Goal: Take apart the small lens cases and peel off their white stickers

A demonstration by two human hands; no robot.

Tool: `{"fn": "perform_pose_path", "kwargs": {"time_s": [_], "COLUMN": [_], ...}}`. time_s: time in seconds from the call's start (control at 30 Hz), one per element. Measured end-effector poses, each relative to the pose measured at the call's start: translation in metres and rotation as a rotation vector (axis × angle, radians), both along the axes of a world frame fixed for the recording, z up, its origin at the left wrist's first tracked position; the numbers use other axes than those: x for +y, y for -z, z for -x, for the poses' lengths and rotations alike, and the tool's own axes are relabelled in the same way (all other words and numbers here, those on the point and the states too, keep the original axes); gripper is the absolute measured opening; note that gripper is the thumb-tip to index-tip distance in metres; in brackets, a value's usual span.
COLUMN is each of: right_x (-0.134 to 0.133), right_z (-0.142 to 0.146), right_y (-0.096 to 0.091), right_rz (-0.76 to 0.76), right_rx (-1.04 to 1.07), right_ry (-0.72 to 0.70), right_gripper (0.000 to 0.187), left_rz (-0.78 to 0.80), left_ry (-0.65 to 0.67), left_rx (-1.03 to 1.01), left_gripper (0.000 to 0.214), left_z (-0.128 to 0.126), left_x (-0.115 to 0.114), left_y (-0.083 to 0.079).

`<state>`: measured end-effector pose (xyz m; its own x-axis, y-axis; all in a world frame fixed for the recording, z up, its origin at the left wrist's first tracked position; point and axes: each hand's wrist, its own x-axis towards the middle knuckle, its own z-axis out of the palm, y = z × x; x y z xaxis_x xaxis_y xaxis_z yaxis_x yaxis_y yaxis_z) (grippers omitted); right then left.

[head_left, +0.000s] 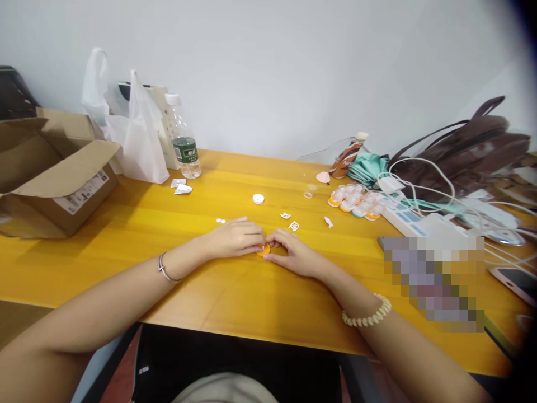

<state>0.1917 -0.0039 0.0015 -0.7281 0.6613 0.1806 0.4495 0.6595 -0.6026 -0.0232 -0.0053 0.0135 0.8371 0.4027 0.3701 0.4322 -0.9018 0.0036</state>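
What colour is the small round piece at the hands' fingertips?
The round piece is orange; it shows in the head view.

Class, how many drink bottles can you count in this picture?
2: a clear bottle, left, near the white bag; a brown bottle, right, beside the teal fabric. Others may be hidden.

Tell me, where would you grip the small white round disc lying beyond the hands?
Probably by opposite sides of its rim, from above and the near side: the small white round disc lies flat and low on the yellow wood-grain table, so its edge offers the pinch. The left hand is on that near side.
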Motion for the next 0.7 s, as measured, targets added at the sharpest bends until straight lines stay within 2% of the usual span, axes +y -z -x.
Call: {"fn": "perform_pose_path", "kwargs": {"time_s": [0.33,0.7], "right_x": [0.0007,0.0009], "right_z": [-0.0009,-0.0002], "right_y": [0.0012,0.0020], "right_rz": [-0.005,-0.007], "right_rx": [0.017,0.033], "right_ry": [-0.004,-0.007], "right_gripper": [0.018,0.019], "left_rz": [-0.205,-0.367], "left_ry": [0.054,0.123], "left_rx": [0.183,0.137], "left_gripper": [0.029,0.023], "left_z": [0.0040,0.0010], "left_x": [0.0002,-0.0027], "left_y": [-0.0058,-0.0091]}}
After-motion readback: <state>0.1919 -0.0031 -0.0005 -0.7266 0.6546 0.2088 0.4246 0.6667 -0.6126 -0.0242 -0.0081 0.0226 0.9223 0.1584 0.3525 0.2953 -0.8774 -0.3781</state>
